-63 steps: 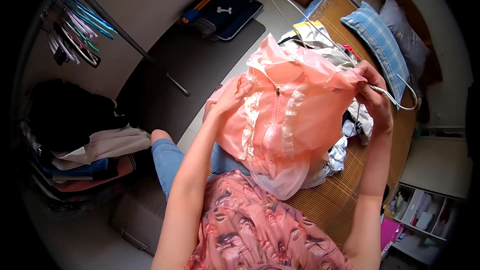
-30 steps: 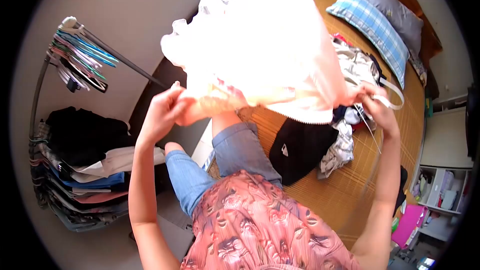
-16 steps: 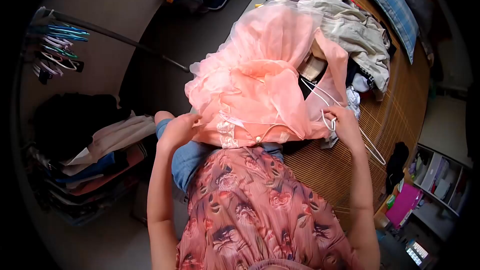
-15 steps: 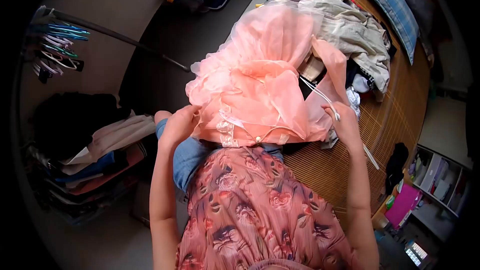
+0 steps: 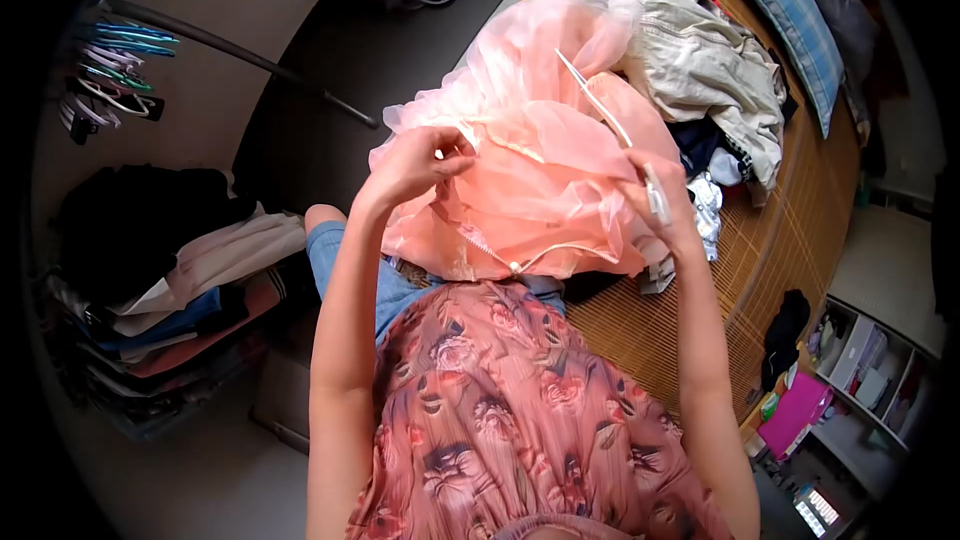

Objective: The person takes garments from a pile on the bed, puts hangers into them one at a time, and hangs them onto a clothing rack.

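A sheer pink dress (image 5: 540, 170) lies bunched over my lap, its zipper and a small pearl-like bead near my waist. My left hand (image 5: 425, 162) pinches the dress fabric on its left side, fingers closed. My right hand (image 5: 662, 195) is closed on a white hanger (image 5: 600, 105), which points up and left across the dress. Part of the hanger is hidden by my right hand.
Piled clothes (image 5: 700, 70) lie on the woven mat (image 5: 690, 315) beyond the dress. At the left are a rack bar (image 5: 230, 50) with hangers (image 5: 120, 70) and stacked garments (image 5: 190, 280). A blue plaid pillow (image 5: 785, 15) is at upper right, an open drawer unit (image 5: 870, 370) at lower right.
My left hand has moved up and inward over the dress. My right hand has risen slightly, and the hanger has swung from beside the dress to across it.
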